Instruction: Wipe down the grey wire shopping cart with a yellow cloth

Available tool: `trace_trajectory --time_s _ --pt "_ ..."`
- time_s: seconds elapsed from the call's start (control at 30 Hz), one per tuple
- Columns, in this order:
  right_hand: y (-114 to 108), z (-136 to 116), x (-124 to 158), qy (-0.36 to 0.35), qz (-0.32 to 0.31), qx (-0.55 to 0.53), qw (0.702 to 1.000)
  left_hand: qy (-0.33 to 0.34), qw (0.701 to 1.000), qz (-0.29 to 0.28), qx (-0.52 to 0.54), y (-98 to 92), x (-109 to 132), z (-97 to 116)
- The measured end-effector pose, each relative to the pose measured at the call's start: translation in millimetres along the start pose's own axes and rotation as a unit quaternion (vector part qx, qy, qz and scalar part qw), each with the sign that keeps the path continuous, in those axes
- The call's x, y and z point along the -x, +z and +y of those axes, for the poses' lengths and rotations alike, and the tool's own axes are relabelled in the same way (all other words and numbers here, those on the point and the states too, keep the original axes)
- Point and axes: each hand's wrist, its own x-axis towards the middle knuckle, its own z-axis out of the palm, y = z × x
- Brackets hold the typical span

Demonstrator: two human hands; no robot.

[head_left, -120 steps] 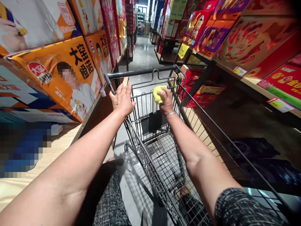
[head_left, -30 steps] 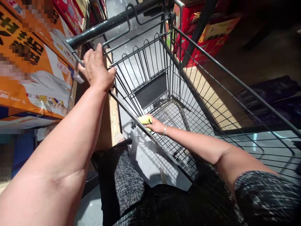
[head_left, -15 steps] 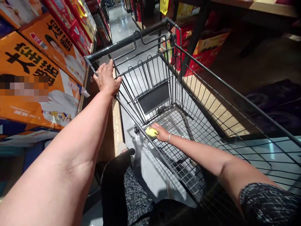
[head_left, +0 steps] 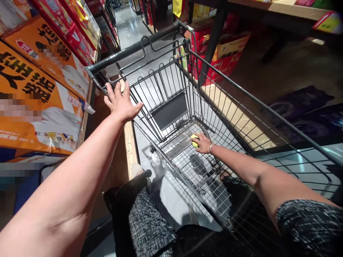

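Observation:
A dark wire shopping cart point(head_left: 235, 103) stands in a store aisle in front of me. My right hand point(head_left: 202, 143) reaches deep inside it and presses a small yellow cloth point(head_left: 194, 139) against the mesh floor of the basket, fingers closed over it. My left hand point(head_left: 120, 101) is open, fingers spread, hovering just off the cart's left top rim near the black handle bar point(head_left: 128, 51). A bracelet shows on my right wrist.
Orange and white boxes point(head_left: 32, 92) fill the shelf on the left, above a wooden shelf edge point(head_left: 130, 146). Red boxes point(head_left: 222, 60) sit low on the right under dark shelving. The grey tiled aisle runs ahead. My patterned dark clothing fills the bottom.
My right hand has slid the yellow cloth from the basket's left lower edge toward the middle of the mesh floor. My left hand has let go of the rim and spread open.

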Motion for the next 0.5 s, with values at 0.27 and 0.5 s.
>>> trace_trajectory --time_s 0.27,0.5 --pt "-1 -36 -9 0.087 0.035 -0.054 0.994 0.001 0.999 0.041 -0.016 6.9 35 22" --pt "3 -24 6 0.027 0.042 -0.005 0.999 -0.014 0.999 0.049 0.011 7.5 39 20"
